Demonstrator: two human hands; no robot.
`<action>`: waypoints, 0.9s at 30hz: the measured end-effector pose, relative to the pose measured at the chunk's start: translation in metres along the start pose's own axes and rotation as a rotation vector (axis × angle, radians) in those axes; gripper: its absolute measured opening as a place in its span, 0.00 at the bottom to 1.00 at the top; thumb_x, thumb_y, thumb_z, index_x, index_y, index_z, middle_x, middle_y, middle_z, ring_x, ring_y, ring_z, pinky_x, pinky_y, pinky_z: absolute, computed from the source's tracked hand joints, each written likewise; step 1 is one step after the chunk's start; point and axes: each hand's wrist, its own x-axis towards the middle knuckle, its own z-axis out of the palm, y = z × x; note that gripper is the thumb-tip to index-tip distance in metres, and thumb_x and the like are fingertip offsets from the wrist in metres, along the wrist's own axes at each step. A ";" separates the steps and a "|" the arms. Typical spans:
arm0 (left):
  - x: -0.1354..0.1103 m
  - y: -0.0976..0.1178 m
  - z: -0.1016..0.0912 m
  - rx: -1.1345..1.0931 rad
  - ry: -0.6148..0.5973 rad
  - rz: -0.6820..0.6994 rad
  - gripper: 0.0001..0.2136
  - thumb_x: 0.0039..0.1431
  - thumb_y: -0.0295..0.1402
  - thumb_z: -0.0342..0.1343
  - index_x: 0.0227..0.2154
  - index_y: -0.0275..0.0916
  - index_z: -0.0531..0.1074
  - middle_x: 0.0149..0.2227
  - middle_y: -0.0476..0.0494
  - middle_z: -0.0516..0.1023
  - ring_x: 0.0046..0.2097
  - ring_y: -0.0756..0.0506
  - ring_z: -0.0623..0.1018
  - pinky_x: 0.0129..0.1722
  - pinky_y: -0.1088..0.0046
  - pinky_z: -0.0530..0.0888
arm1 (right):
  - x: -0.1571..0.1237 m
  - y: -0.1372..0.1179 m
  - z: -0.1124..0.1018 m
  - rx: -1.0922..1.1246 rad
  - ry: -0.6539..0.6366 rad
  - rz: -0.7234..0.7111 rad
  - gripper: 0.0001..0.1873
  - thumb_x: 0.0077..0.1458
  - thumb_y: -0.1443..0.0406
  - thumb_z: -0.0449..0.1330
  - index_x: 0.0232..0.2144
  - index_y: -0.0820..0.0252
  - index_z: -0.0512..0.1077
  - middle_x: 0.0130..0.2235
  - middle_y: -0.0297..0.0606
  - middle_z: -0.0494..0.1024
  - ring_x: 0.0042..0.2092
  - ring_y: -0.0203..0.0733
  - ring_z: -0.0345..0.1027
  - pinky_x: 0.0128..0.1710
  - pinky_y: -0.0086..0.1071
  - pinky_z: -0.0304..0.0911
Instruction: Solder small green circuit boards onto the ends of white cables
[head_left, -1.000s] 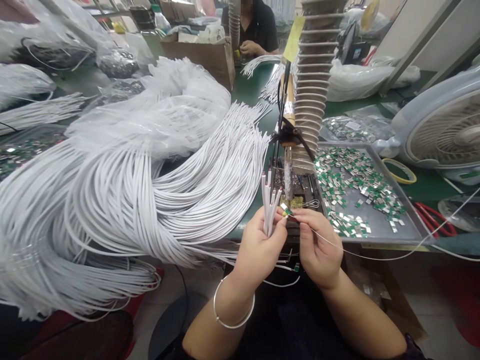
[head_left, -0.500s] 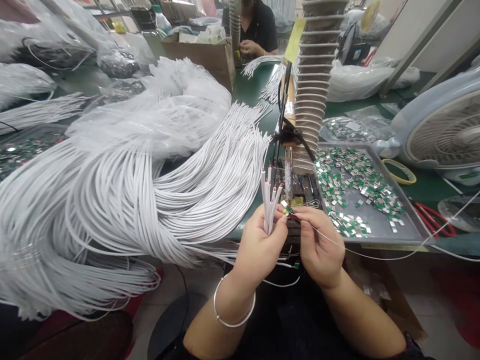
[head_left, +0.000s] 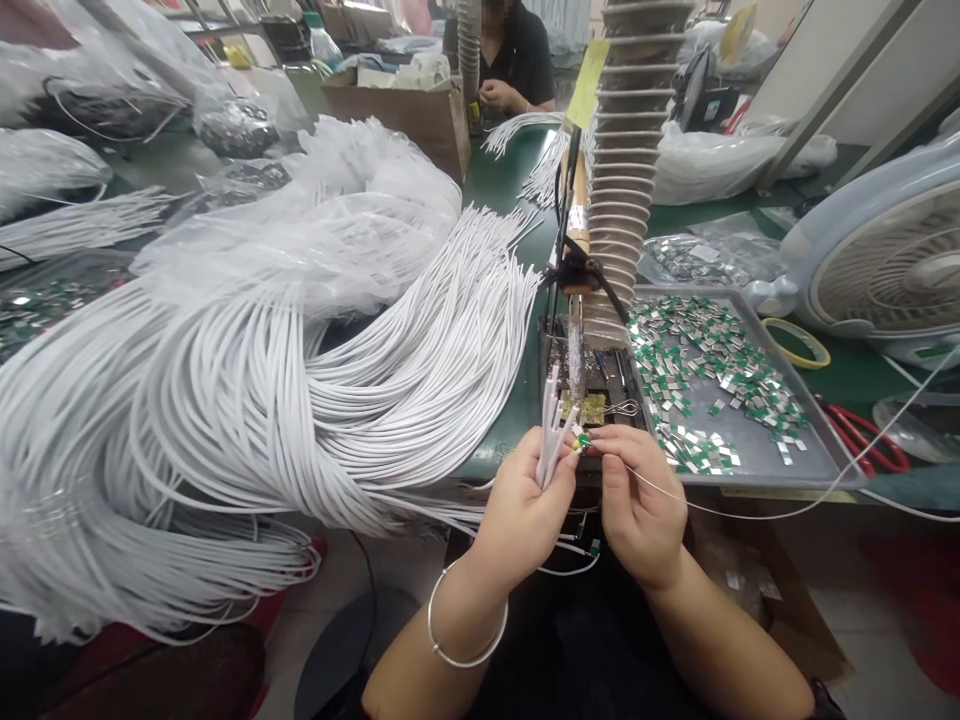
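My left hand (head_left: 525,515) is closed around several white cables (head_left: 551,445), their stripped ends pointing up. At its fingertips is a small green circuit board (head_left: 583,439). My right hand (head_left: 643,505) pinches a thin solder wire (head_left: 720,511), which trails off to the right; its tip end lies close to the board. Just above both hands, a soldering iron (head_left: 577,195) with a wooden handle is fixed pointing down. Its tip is partly hidden behind the cable ends. Below the hands hangs another cable end with a green board (head_left: 595,548).
A large bundle of white cables (head_left: 420,400) covers the left side. To the right lies a grey tray (head_left: 750,465) of small boards, with a fan (head_left: 892,250) behind it. A ribbed hose (head_left: 619,180) stands beside the iron. Across the bench sits another person (head_left: 517,60).
Both hands have come down slightly, toward me and away from the iron's tip. The cables in my left hand have shifted right and down. The board now sits lower.
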 end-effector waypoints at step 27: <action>-0.007 -0.019 -0.005 -0.519 -0.075 -0.249 0.12 0.49 0.38 0.62 0.31 0.36 0.68 0.22 0.55 0.61 0.22 0.56 0.58 0.22 0.77 0.55 | 0.035 0.043 -0.057 -0.593 -0.186 0.189 0.07 0.54 0.65 0.53 0.34 0.59 0.71 0.32 0.39 0.75 0.33 0.41 0.70 0.33 0.33 0.65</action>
